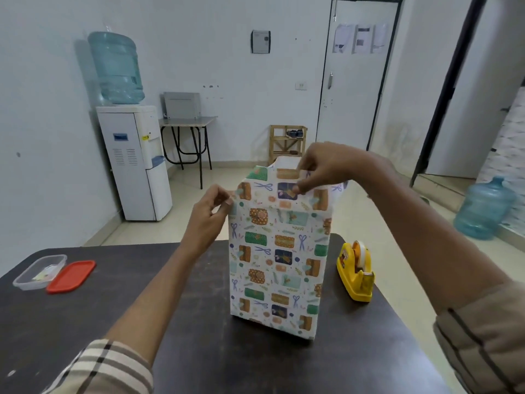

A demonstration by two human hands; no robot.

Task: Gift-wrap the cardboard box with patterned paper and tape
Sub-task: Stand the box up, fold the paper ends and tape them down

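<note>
The box stands upright on end in the middle of the dark table [85, 322], covered in patterned paper [278, 263] with gift and scissor prints. Loose paper flaps rise above the box's top end. My left hand [211, 211] pinches the paper's upper left edge. My right hand [321, 169] pinches the top flap near its middle and holds it folded toward me. The cardboard itself is hidden under the paper. A yellow tape dispenser [356, 273] with a tape roll sits on the table just right of the box.
A clear plastic container [39, 273] and its red lid [71, 276] lie at the table's left edge. Beyond the table are a water dispenser [136, 163], a small desk [187, 122], a wooden rack [287, 142] and a blue water jug [483, 210] on the floor.
</note>
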